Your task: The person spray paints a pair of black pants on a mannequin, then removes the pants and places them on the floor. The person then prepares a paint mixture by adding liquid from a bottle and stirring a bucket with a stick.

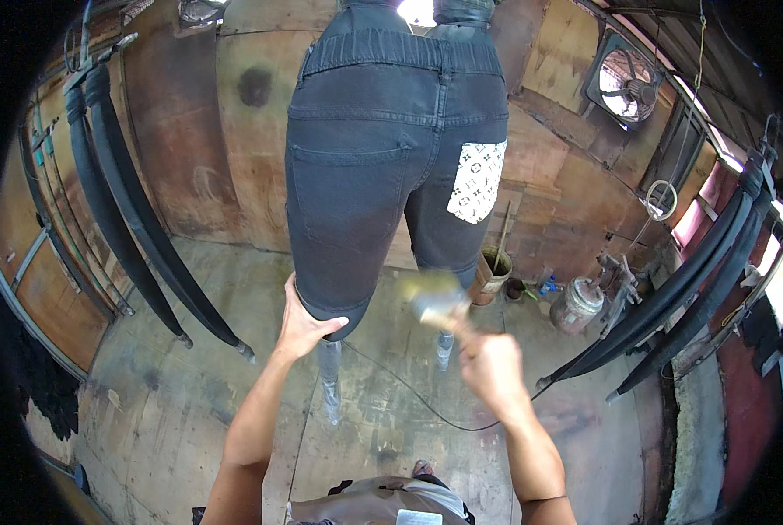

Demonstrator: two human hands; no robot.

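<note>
Our clothing: light brown cloth (378, 500) shows at the near edge, between our two forearms.
Dark trousers: seen from the back on a leg form (331, 385), straight ahead of us, the elastic waistband (383, 51) at the far end, the hems above the form's grey shins.
Left hand (300, 326): wrapped on the lower left leg, thumb across the hem, fingers around the outer side.
Right hand (494, 367): closed around the handle of a brush (435, 302), just right of the left leg; blur hides whether its yellow bristles touch cloth.
White patterned pocket (477, 182): on the right seat, well apart from the bristles.
Brush work: we judge it best to brace the leg with the left hand, stroke lightly and evenly, and spare our thumb.
Black cord (466, 428): loops near our right wrist; we should mind snagging it.
Bucket (494, 278): on the floor, far right of the form.
</note>
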